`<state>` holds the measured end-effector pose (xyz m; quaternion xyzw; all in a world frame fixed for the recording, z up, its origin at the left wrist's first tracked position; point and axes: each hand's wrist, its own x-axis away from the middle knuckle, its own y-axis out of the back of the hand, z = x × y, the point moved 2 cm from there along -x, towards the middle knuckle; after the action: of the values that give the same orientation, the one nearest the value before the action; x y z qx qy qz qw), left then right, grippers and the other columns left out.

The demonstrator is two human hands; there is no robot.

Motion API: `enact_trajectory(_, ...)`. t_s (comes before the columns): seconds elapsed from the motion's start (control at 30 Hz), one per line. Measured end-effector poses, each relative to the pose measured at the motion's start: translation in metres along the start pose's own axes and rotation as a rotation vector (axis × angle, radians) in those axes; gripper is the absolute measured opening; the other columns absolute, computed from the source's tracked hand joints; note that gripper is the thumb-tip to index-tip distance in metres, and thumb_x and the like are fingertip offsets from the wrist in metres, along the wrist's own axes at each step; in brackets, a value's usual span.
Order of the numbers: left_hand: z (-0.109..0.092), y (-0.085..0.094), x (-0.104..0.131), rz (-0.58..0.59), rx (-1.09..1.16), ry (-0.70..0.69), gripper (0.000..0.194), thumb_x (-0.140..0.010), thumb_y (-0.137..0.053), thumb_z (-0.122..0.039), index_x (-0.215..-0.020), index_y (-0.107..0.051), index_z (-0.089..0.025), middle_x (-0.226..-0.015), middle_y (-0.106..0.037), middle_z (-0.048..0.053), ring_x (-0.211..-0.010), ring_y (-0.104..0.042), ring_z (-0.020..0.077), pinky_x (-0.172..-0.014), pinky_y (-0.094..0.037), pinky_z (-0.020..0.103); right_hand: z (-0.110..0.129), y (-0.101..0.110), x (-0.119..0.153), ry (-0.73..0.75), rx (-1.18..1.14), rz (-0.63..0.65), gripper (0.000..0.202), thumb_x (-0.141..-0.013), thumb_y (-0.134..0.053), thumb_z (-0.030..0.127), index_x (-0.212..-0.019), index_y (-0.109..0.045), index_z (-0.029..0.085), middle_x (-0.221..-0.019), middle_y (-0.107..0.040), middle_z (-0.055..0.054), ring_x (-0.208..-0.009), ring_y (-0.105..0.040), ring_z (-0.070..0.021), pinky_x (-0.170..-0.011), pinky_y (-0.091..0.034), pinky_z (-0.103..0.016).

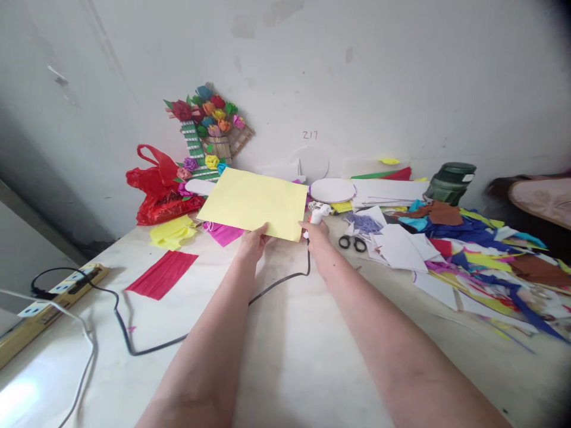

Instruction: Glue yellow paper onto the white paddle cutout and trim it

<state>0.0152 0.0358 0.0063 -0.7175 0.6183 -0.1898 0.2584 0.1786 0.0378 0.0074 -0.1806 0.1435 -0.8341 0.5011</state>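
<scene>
A flat sheet of pale yellow paper is held up above the table, tilted. My left hand pinches its near edge, thumb on top. At the sheet's near right corner, my right hand has its thumb on the paper and its fingers wrapped round a white glue gun. From the glue gun a black cord runs down and left across the table, passing behind my left forearm. Black-handled scissors lie just right of my right hand.
A red plastic bag and a paper flower arrangement stand at the back left. A power strip lies at the left edge. Paper scraps and a dark green bottle are at the right. Red crepe paper lies left.
</scene>
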Motion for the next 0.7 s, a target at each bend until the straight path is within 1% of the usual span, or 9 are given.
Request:
enact_trajectory(0.1, -0.001, -0.002, 0.003, 0.001, -0.010, -0.006, 0.032, -0.066, -0.060, 0.001, -0.093, -0.058, -0.015, -0.089, -0.065, 0.005, -0.083, -0.062, 0.0180, -0.072, -0.053, 0.031, -0.001, 0.001, -0.005, 0.026, 0.020, -0.004, 0.033, -0.051, -0.064, 0.005, -0.078, -0.051, 0.019, -0.051, -0.050, 0.008, -0.043, -0.050, -0.0092, -0.036, -0.040, -0.019)
enact_trajectory(0.2, -0.001, -0.005, 0.006, 0.001, 0.000, -0.018, 0.031, -0.066, -0.060, 0.001, -0.092, -0.058, -0.015, -0.090, -0.065, 0.005, -0.081, -0.062, 0.0167, -0.072, -0.053, 0.030, -0.003, 0.001, -0.008, 0.043, 0.027, 0.013, 0.033, -0.050, -0.065, 0.008, -0.079, -0.052, 0.018, -0.054, -0.052, 0.007, -0.047, -0.052, -0.0101, -0.038, -0.041, -0.019)
enact_trajectory(0.37, 0.007, -0.010, 0.009, 0.017, 0.035, -0.027, 0.035, -0.066, -0.060, -0.001, -0.097, -0.056, -0.017, -0.095, -0.064, 0.004, -0.086, -0.061, 0.0171, -0.074, -0.052, 0.030, -0.005, -0.001, -0.007, 0.079, -0.006, 0.021, 0.034, -0.049, -0.067, 0.010, -0.079, -0.053, 0.017, -0.062, -0.057, 0.004, -0.057, -0.058, -0.0122, -0.048, -0.048, -0.021)
enact_trajectory(0.43, 0.011, -0.012, 0.010, -0.002, 0.031, -0.013, 0.036, -0.066, -0.060, -0.002, -0.099, -0.055, -0.017, -0.096, -0.063, 0.005, -0.085, -0.062, 0.0170, -0.074, -0.052, 0.029, -0.005, -0.001, -0.007, 0.084, -0.021, 0.029, 0.035, -0.049, -0.067, 0.009, -0.080, -0.052, 0.017, -0.066, -0.059, 0.004, -0.060, -0.059, -0.0126, -0.052, -0.050, -0.022)
enact_trajectory(0.53, 0.013, -0.014, 0.014, -0.036, -0.039, 0.038, 0.036, -0.067, -0.061, -0.006, -0.102, -0.053, -0.014, -0.094, -0.063, 0.007, -0.076, -0.063, 0.0164, -0.069, -0.053, 0.030, -0.004, 0.002, -0.009, 0.104, -0.002, 0.027, 0.036, -0.049, -0.065, 0.007, -0.081, -0.052, 0.018, -0.067, -0.060, 0.004, -0.061, -0.060, -0.0126, -0.054, -0.051, -0.022)
enact_trajectory(0.57, 0.011, -0.015, 0.016, -0.017, -0.086, 0.068, 0.035, -0.068, -0.061, -0.009, -0.102, -0.052, -0.014, -0.093, -0.064, 0.008, -0.073, -0.064, 0.0165, -0.068, -0.053, 0.030, -0.004, 0.003, -0.010, 0.114, -0.001, 0.025, 0.037, -0.048, -0.065, 0.006, -0.081, -0.053, 0.017, -0.066, -0.060, 0.004, -0.060, -0.060, -0.0126, -0.054, -0.051, -0.022)
enact_trajectory(0.63, 0.005, -0.015, 0.020, 0.075, -0.237, 0.161, 0.034, -0.070, -0.063, -0.020, -0.102, -0.052, -0.012, -0.086, -0.065, 0.010, -0.067, -0.064, 0.0179, -0.065, -0.053, 0.031, -0.004, 0.006, -0.013, 0.127, -0.022, 0.036, 0.037, -0.048, -0.065, 0.006, -0.081, -0.053, 0.017, -0.066, -0.061, 0.004, -0.060, -0.060, -0.0127, -0.054, -0.051, -0.022)
enact_trajectory(0.7, -0.003, -0.016, 0.026, 0.239, -0.479, 0.326, 0.041, -0.067, -0.066, -0.036, -0.097, -0.054, -0.010, -0.080, -0.066, 0.013, -0.064, -0.064, 0.0209, -0.061, -0.052, 0.033, -0.004, 0.009, -0.016, 0.127, -0.052, 0.058, 0.037, -0.049, -0.064, 0.006, -0.082, -0.053, 0.017, -0.065, -0.061, 0.003, -0.059, -0.060, -0.0131, -0.054, -0.051, -0.023)
